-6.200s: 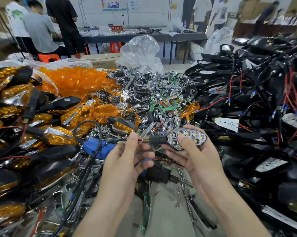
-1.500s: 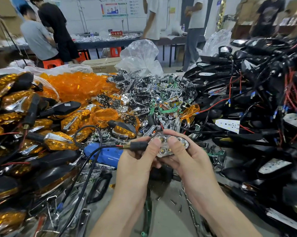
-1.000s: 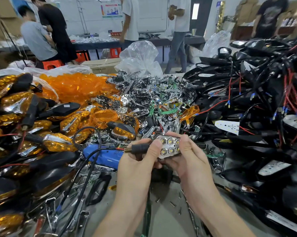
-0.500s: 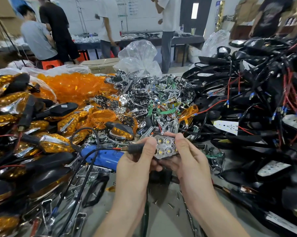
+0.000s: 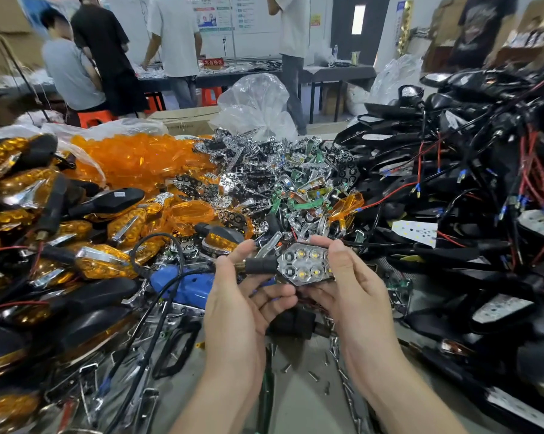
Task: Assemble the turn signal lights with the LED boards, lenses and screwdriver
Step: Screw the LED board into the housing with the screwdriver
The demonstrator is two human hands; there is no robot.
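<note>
- The left hand (image 5: 245, 302) pinches the black stem (image 5: 259, 265) of a turn signal light (image 5: 306, 265) between thumb and curled fingers. The right hand (image 5: 358, 289) wraps round the lamp's head, thumb laid over its right end.
- The light is held in the air above the table (image 5: 299, 399), in front of the person. Its chrome reflector faces up and LEDs show through the cups. There is no lens on it.
- Step in hand, by the look of it: seating the reflector square over the LED board before the lens goes on.
- To do it well: hold the stem steady, press evenly at both ends, and check each LED sits centred in its cup with no edge riding high.
- Amber lenses (image 5: 139, 158) are heaped at far left. The blue electric screwdriver (image 5: 183, 285) lies just left of the hands, with loose screws (image 5: 314, 375) on the table below them.
</note>
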